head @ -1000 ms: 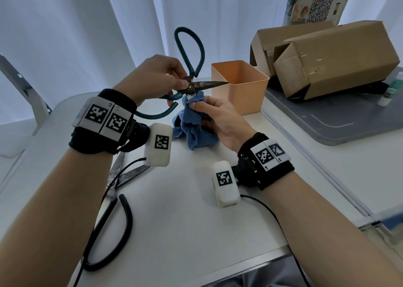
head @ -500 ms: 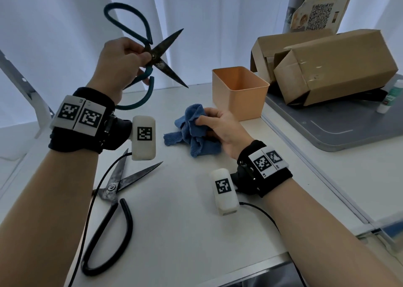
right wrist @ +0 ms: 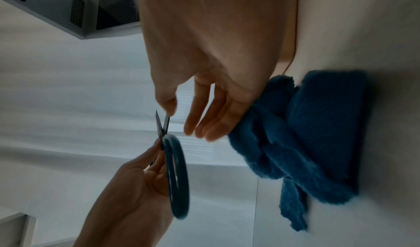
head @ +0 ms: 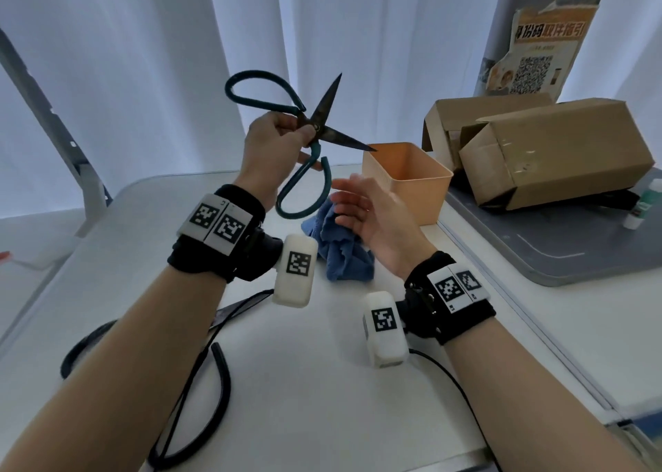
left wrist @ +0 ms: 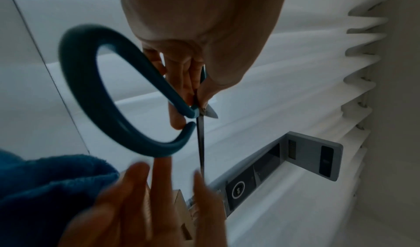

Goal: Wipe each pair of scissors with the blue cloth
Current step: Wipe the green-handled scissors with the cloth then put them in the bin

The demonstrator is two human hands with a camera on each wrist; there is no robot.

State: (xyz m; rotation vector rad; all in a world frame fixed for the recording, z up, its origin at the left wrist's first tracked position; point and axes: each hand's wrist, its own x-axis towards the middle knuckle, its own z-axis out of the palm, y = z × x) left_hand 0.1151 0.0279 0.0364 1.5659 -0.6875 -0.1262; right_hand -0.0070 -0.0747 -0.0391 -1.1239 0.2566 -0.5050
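Left hand raised above the white worktop, fingers clenched round the teal-handled steel scissors near the pivot; blades spread wide, one pointing up, the other toward the rim of the square orange plastic bin. Lower teal loop hanging just above the crumpled blue terry cloth, which lies on the worktop beside the bin, held by nothing. Right hand hovering over the cloth, fingers released and nearly straight, grasping nothing, just beside the lower loop in the left wrist view. Black-handled scissors flat on the worktop near the left forearm, partly hidden by it. Beyond the bin, two brown cardboard boxes on a grey tray, a small white bottle at the tray's right edge. Behind, a torn orange poster with Chinese characters too small to read surely and a QR code. Open worktop between the forearms; its front edge near the elbows.
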